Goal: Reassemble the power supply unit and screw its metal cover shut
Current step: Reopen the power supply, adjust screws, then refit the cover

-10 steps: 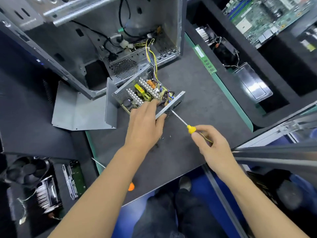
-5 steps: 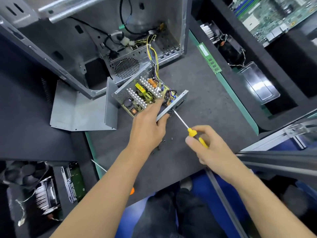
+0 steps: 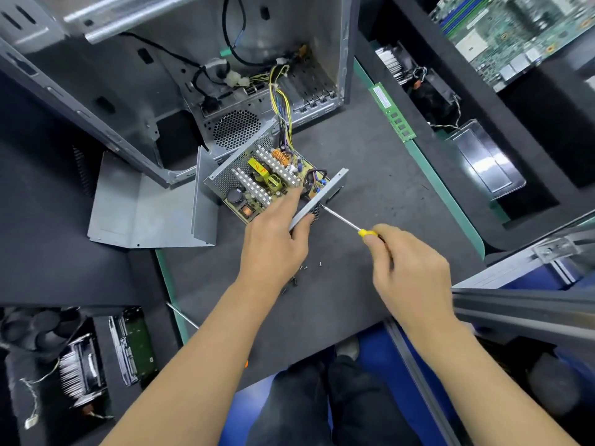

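The open power supply unit (image 3: 264,181) sits mid-table, its circuit board and heat sinks exposed, with yellow wires running up into the computer case. My left hand (image 3: 277,239) grips its near metal side wall, fingers reaching over the board's edge. In my right hand (image 3: 409,268) is a yellow-handled screwdriver (image 3: 346,222), its tip against the outer face of that side wall. The unit's loose bent metal cover (image 3: 145,210) lies flat to the left. Several small screws (image 3: 299,275) are scattered on the mat just below my left hand.
An open computer case (image 3: 193,75) stands behind the unit. A RAM stick (image 3: 391,112), a drive and a motherboard (image 3: 502,30) lie at the right in foam trays. A fan, heat sink and hard drive (image 3: 132,346) sit lower left. A second screwdriver shaft (image 3: 182,315) lies near the mat's edge.
My right hand has shifted slightly along the screwdriver handle while the tip stays at the side wall. My left hand keeps its hold on the unit.
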The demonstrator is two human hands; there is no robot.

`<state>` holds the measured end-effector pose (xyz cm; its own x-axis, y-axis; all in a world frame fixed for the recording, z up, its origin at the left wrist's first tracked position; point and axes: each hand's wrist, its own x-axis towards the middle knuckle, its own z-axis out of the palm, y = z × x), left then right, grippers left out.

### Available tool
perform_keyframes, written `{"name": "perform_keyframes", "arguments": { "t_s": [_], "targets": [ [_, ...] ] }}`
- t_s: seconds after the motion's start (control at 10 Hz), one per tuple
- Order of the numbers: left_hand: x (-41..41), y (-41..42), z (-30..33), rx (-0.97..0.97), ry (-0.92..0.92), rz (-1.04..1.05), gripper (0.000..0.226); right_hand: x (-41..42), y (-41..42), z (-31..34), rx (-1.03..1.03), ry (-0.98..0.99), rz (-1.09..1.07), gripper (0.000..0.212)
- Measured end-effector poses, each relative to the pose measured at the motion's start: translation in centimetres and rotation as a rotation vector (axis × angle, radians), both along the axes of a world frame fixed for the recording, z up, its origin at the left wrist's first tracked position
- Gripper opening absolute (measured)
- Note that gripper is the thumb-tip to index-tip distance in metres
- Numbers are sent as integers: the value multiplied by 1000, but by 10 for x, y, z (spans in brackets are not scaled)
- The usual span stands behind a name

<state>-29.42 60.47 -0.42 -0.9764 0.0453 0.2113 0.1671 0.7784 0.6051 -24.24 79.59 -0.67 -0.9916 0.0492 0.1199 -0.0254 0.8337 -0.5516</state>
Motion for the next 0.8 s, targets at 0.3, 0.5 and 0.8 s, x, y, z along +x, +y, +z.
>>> {"name": "perform_keyframes", "arguments": {
  "t_s": [0.3, 0.5, 0.8],
  "targets": [
    [-4, -3, 0, -9, 36, -12, 41, -15, 3, 15, -748, -593, -24, 14],
    [-6, -4, -2, -5, 45, -4, 40, -8, -8, 4, -623, -360, -16, 31],
    [-6, -5, -3, -7, 61, 5, 40, -3, -7, -2, 81, 89, 62, 20]
  ]
}}
